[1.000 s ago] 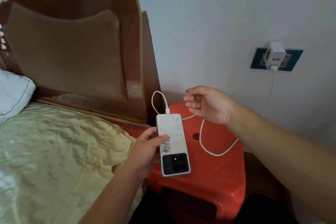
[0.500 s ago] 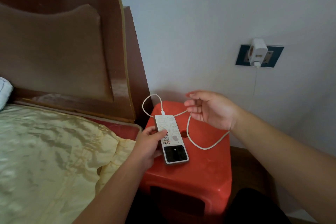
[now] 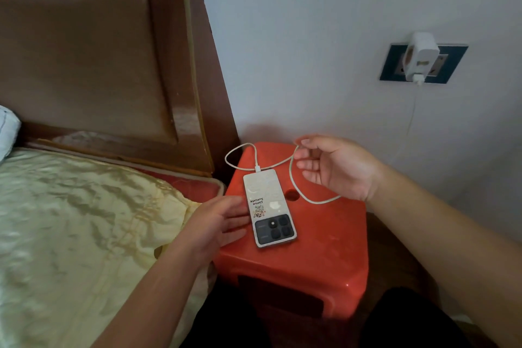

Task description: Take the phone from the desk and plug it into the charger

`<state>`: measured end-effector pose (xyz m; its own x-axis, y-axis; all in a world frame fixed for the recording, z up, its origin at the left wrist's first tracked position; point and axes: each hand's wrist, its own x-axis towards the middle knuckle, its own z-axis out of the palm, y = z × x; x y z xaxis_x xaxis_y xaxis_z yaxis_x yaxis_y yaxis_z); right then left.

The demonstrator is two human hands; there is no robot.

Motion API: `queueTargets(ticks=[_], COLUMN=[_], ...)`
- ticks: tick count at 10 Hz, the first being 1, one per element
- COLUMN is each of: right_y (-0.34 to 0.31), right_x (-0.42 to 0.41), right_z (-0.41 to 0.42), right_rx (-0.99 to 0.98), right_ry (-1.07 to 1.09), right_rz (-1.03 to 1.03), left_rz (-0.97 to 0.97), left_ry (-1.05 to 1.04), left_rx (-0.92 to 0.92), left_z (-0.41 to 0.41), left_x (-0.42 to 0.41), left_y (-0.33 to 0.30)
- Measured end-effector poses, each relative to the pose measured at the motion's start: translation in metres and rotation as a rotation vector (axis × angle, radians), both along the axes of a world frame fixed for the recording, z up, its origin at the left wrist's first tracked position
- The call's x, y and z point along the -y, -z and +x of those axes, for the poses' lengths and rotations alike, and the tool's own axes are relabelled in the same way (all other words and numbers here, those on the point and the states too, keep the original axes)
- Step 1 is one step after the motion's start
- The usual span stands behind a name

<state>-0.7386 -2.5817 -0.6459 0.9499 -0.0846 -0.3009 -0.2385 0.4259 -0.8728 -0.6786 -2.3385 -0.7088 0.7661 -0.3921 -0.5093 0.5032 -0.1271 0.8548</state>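
Head view: phone (image 3: 268, 206), rigid, slick-backed, lies cabled; grip its long edges. Left hand (image 3: 217, 223) and right hand (image 3: 336, 168) fingers released.

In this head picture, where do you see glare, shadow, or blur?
Head view: soft, dim daylight; glare streaks on the glossy brown wooden headboard and a dull sheen on the red plastic stool; a faint shadow on the wall behind the stool; the right hand's fingertips are slightly motion-blurred; the white patterned phone stays sharp; wide-angle bending at the edges.
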Motion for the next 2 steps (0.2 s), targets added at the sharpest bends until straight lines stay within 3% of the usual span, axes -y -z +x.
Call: queueTargets(ticks=[2], right_y=[0.0077], right_x=[-0.0039], right_z=[-0.0014], right_rx=[-0.014], right_ry=[0.032], right_rz=[0.071], left_rz=[-0.137], left_ry=[-0.107], left_rx=[-0.001], left_z=[0.011], left_x=[-0.0028], left_y=[-0.009])
